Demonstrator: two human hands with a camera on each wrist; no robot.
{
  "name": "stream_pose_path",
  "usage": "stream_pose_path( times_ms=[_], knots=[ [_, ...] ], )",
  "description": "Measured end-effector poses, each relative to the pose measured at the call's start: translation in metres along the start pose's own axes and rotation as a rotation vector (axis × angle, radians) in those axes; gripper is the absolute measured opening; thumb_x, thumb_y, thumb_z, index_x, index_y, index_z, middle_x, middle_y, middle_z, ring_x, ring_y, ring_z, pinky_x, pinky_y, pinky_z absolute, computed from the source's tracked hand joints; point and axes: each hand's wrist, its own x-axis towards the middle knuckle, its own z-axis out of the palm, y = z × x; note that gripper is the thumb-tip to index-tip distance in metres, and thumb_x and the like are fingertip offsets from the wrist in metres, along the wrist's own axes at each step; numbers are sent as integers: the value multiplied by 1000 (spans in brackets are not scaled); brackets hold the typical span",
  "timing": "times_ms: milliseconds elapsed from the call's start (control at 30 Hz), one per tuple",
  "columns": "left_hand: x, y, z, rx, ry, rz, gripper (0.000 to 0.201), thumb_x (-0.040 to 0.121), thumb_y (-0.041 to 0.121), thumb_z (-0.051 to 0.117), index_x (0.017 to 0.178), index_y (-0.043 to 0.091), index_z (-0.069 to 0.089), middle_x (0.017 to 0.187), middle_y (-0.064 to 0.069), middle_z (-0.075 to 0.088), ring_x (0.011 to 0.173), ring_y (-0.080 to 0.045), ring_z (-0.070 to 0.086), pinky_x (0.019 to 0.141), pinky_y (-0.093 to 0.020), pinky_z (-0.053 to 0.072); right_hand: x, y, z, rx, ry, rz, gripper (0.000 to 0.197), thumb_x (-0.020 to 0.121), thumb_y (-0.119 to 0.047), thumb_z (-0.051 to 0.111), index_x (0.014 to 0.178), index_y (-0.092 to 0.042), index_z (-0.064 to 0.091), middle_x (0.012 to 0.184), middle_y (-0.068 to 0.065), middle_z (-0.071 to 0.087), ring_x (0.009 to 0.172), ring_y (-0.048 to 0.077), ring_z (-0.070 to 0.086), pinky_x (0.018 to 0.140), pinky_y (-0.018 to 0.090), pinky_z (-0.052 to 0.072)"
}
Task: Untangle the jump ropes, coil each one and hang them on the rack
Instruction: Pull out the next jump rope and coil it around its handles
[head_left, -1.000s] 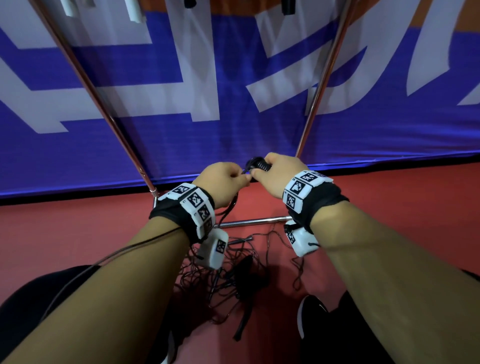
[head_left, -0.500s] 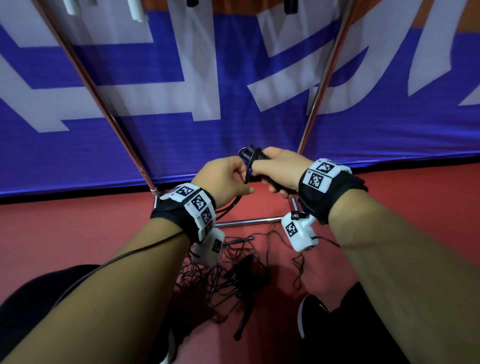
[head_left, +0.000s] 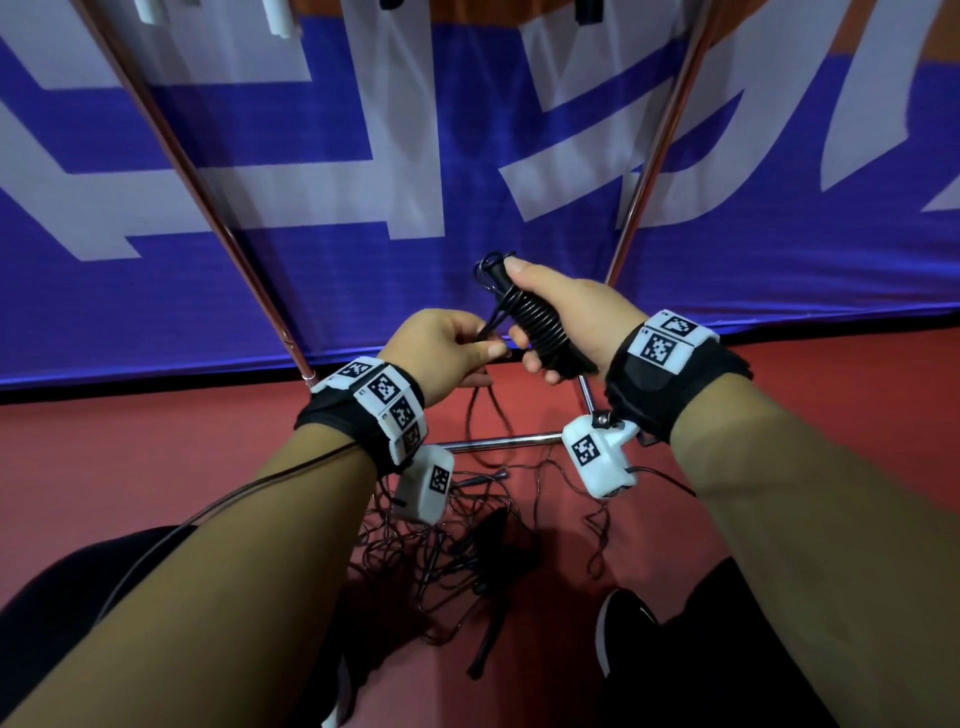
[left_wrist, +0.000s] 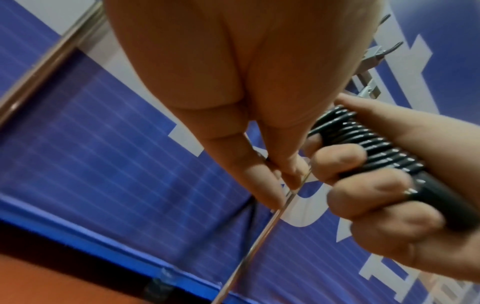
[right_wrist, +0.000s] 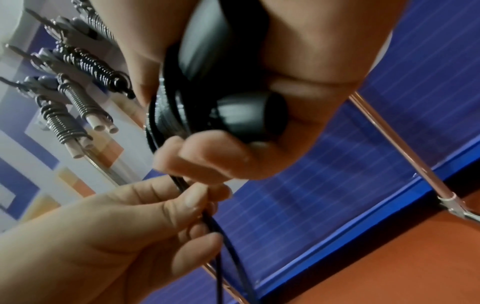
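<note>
My right hand (head_left: 545, 332) grips the black handles of a jump rope (head_left: 535, 325), with black cord wound in tight turns around them. The same coiled handle bundle (left_wrist: 374, 148) fills the right of the left wrist view, and its handle end (right_wrist: 249, 119) shows in the right wrist view. My left hand (head_left: 457, 353) pinches the loose black cord (right_wrist: 215, 224) just below the coil; two strands hang down from it. A tangled pile of more black ropes (head_left: 467, 540) lies on the red floor between my feet. The rack's chrome legs (head_left: 649, 150) rise behind my hands.
Coiled ropes with white handles (right_wrist: 75, 111) and one black one hang from hooks on the rack, up left in the right wrist view. A blue and white banner (head_left: 467, 130) covers the wall. A chrome crossbar (head_left: 498, 442) lies low. My black shoe (head_left: 621, 629) stands right of the pile.
My right hand has lifted and tilted the handle bundle upright, so the wound coil now shows. The left hand stayed by the cord below it, and the right wrist has swung outward.
</note>
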Motion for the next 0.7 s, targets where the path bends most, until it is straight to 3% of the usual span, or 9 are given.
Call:
stream_pose_path(
  times_ms=[133, 233, 300, 367, 433, 500, 567, 633, 700],
  knots=[
    [1, 5, -13, 279, 45, 74, 7, 91, 19, 81, 91, 13, 77, 84, -2, 78, 74, -14, 76, 71, -24, 61, -7, 0, -1, -56, -222, 40, 69, 95, -75, 59, 111, -9, 70, 84, 12, 67, 65, 30, 65, 55, 34, 52],
    [8, 7, -26, 691, 58, 161, 20, 87, 18, 80, 73, 22, 67, 78, -6, 70, 74, -27, 69, 69, -39, 56, -14, 1, 4, -123, -374, 109, 71, 97, -74, 56, 119, -8, 68, 83, 12, 65, 65, 31, 65, 56, 34, 54],
    [9, 7, -34, 764, 45, 199, 18, 84, 13, 81, 78, 28, 73, 89, -4, 66, 85, -29, 67, 78, -39, 55, -17, 2, 8, -176, -412, 151, 71, 101, -71, 53, 118, -4, 67, 83, 13, 67, 68, 32, 68, 58, 35, 57],
    [6, 8, -39, 665, 106, 273, 14, 77, 24, 82, 82, 36, 79, 102, 3, 63, 98, -22, 63, 97, -37, 48, -18, 6, 14, -244, -462, 182, 66, 104, -67, 50, 109, -3, 66, 81, 14, 70, 70, 33, 72, 61, 37, 60],
    [3, 14, -41, 637, 62, 359, 12, 71, 31, 83, 79, 39, 79, 108, 8, 64, 106, -14, 63, 105, -34, 42, -19, 11, 20, -317, -495, 214, 65, 105, -65, 51, 104, -2, 67, 81, 16, 72, 72, 34, 74, 64, 37, 61],
    [3, 18, -41, 713, -30, 406, 15, 73, 25, 87, 79, 36, 78, 104, 10, 67, 99, -11, 66, 99, -35, 48, -18, 16, 24, -397, -492, 258, 67, 105, -66, 51, 104, -1, 70, 84, 19, 76, 76, 34, 76, 62, 34, 61],
    [3, 20, -37, 823, -25, 421, 15, 78, 23, 84, 80, 35, 76, 92, 12, 64, 91, -16, 64, 91, -38, 50, -15, 18, 24, -492, -472, 281, 69, 104, -67, 51, 113, -2, 70, 90, 20, 79, 81, 34, 79, 66, 36, 63],
    [5, 19, -32, 897, 21, 469, 14, 79, 19, 81, 82, 32, 76, 84, 13, 57, 88, -22, 60, 85, -35, 45, -12, 19, 24, -505, -443, 281, 59, 104, -64, 54, 132, -13, 59, 94, 23, 80, 87, 38, 80, 75, 46, 65],
    [4, 22, -28, 904, 38, 497, 11, 78, 19, 80, 82, 29, 76, 82, 11, 55, 86, -22, 59, 80, -37, 49, -10, 19, 24, -478, -387, 256, 50, 105, -61, 55, 141, -27, 49, 95, 24, 79, 85, 41, 79, 73, 53, 66]
  ],
)
